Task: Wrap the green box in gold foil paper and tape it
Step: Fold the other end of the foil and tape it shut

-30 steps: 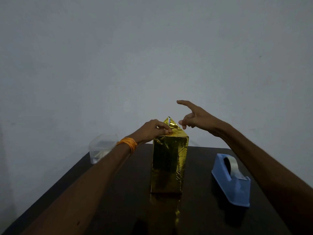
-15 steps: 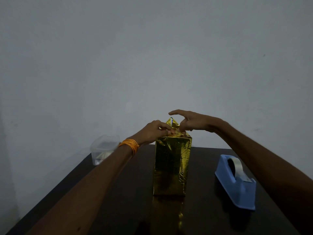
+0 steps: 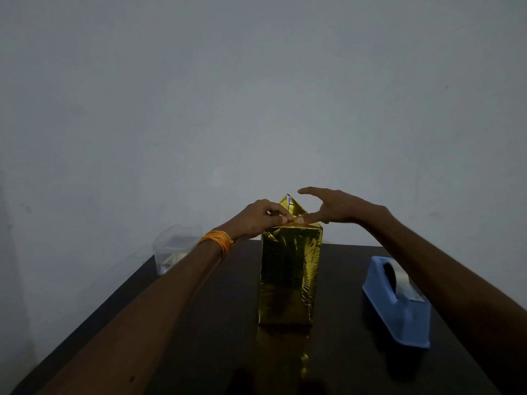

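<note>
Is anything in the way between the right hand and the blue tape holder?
Nothing visible does. The right hand touches the top of the gold-wrapped box, and the tape holder sits apart on the table to the box's right, open space between.

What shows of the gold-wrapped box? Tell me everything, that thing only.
The gold-foil-wrapped box stands upright near the middle of the dark table, tall and narrow. Shiny, crinkled gold foil covers every visible face, and no green shows. At its top a triangular foil flap sticks up, not yet folded down. The left hand pinches the foil at the top front edge. The right hand, fingers spread, touches the top with its thumb. No tape can be made out on it.
</note>
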The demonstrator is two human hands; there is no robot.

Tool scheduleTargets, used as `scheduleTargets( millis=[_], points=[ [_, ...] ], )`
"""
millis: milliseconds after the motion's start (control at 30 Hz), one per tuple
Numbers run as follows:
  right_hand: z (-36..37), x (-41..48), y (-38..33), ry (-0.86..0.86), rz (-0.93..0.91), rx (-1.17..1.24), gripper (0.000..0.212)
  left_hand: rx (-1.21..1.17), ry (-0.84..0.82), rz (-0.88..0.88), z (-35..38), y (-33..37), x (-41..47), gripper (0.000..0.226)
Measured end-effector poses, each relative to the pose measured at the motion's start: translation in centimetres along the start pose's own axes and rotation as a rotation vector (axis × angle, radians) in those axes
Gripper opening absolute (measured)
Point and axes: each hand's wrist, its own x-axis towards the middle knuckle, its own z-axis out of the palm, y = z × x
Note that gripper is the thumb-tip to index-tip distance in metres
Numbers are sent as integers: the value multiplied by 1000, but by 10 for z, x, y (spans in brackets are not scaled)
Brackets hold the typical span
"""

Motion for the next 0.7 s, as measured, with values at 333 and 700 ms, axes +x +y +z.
scheduleTargets(
  millis=[333, 700],
  points=[
    [47, -8, 11, 180, 278, 756, 51, -23, -4, -24, 0, 5, -4, 21],
    [66, -11, 10, 148, 321, 1026, 42, -260, 235, -163, 11, 12, -4, 20]
  ],
)
